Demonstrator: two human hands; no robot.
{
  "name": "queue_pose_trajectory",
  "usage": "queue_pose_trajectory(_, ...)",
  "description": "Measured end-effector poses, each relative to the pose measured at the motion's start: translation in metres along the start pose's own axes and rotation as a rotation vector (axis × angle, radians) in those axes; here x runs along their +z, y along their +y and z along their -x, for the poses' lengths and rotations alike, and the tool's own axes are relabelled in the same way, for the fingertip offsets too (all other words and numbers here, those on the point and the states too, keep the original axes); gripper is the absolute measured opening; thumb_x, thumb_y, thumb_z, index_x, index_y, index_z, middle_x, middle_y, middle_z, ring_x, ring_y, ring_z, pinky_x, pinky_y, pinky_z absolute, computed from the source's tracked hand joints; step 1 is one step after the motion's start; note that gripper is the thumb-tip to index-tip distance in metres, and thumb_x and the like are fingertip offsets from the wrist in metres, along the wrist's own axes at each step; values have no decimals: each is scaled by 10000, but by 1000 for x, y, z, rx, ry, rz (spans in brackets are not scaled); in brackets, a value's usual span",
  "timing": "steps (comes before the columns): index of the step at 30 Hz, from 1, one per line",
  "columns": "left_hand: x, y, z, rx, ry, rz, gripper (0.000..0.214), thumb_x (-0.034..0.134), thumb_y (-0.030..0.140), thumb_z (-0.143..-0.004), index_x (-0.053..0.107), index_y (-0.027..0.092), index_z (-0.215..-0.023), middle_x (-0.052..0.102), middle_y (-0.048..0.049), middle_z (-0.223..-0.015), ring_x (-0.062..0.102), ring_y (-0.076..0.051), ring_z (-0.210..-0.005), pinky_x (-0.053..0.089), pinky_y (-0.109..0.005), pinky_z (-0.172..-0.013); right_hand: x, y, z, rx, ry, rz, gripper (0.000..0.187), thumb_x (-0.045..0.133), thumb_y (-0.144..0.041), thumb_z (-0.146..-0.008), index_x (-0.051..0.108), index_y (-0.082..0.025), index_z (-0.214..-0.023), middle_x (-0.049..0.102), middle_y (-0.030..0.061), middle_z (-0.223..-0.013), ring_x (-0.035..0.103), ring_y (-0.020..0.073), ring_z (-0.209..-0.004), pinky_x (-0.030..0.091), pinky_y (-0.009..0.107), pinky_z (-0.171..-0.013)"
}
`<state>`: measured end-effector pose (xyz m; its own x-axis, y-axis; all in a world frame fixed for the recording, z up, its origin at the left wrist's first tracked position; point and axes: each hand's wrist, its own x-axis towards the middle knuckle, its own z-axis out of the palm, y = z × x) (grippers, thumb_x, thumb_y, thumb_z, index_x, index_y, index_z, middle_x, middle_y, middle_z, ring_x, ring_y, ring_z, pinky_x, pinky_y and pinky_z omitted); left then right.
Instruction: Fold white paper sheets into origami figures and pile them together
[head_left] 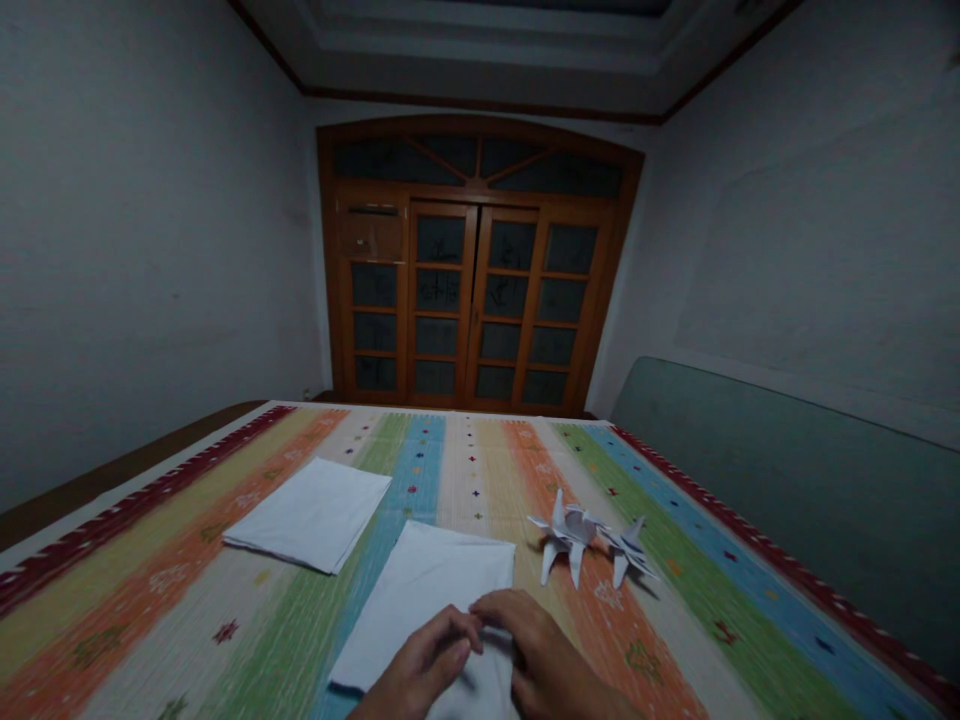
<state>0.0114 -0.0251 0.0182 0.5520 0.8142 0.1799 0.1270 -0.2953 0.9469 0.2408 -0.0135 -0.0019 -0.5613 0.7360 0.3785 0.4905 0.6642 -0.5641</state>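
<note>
1. We find the left hand (420, 665) and right hand (544, 655) with fingers (499, 610) curled, tips meeting, pressed onto a white sheet (427, 590); we cannot confirm a pinch.
2. We record the sheet's long axis running forward from the fingers.
3. We note a second sheet (315, 515) ahead-left of the fingers and two origami figures (592, 540) ahead-right.

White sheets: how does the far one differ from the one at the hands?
The farther white sheet lies flat and untouched; the nearer white sheet is bunched between the left hand and right hand. The farther one sits left of the blue stripe, the nearer one across it. Both are white, on a striped cover.
</note>
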Motion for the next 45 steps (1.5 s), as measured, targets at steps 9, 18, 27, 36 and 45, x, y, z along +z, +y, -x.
queue_pose_trajectory(9, -42, -2, 6, 2, -230, -812, 670, 494, 693, -959, 384, 395, -1550, 250, -52, -1691, 119, -424, -1551, 141, -715, -1208, -14, 15, -4, -79, 50, 78, 157, 657, -112, -743, 694, -221, -849, 736, 91, -1119, 649, 285, -1171, 391, 553, -1130)
queue_pose_trajectory(18, -46, -8, 5, -18, -270, -923, 712, 464, 683, -980, 176, 459, -1592, 112, -20, -1706, 68, -431, -1550, 117, -740, -1196, -18, 28, 9, -121, -119, 97, 664, 793, -383, -767, 595, -248, -1386, 581, 164, -1476, 502, 332, -1405, 398, 516, -1164)
queue_pose_trajectory(27, -83, -29, -1, 5, -162, -1011, 583, 415, 593, -1043, 241, 447, -1580, 206, 1, -1688, 184, -364, -1549, 205, -639, -1224, -25, 17, 3, -58, -167, 105, 648, 772, -391, -796, 599, -251, -1405, 523, 166, -1528, 443, 331, -1449, 410, 516, -1155)
queue_pose_trajectory(36, -111, -33, 0, -26, -131, -798, 518, 501, 548, -1008, 516, 346, -1485, 342, -31, -1649, 254, -335, -1536, 251, -564, -1230, -24, 15, 0, -1, -96, 55, 514, 604, -121, -810, 697, -272, -1293, 573, 124, -1491, 484, 313, -1423, 428, 570, -1142)
queue_pose_trajectory(45, -109, -19, 7, -53, -147, -733, 518, 697, 200, -804, 677, 332, -1304, 357, -8, -1645, 161, -352, -1558, 234, -619, -1217, -22, 21, -4, 191, 161, -92, 289, 544, -177, -891, 762, -222, -1074, 775, 104, -1150, 708, 295, -1101, 560, 498, -973)
